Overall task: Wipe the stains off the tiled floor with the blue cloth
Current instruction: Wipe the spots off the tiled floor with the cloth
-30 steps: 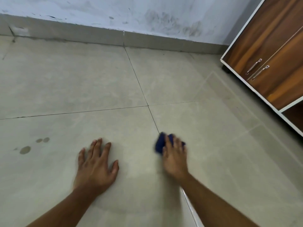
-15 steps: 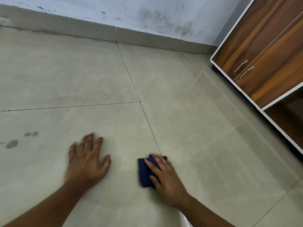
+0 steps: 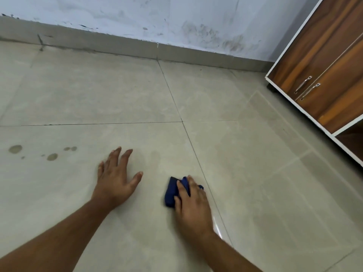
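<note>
Since a second ago the right hand (image 3: 191, 201), fingers curled over the bunched blue cloth (image 3: 172, 193), has drawn it back beside the grout line, while the left hand (image 3: 115, 178) rests flat, fingers spread, on the tiled floor (image 3: 98, 95); the stains (image 3: 52, 157) farther left remain unwiped.

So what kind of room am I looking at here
Probably a room in a home: large grey floor tiles, a scuffed painted wall with a skirting, and a wood-look cabinet with metal handles.
</note>
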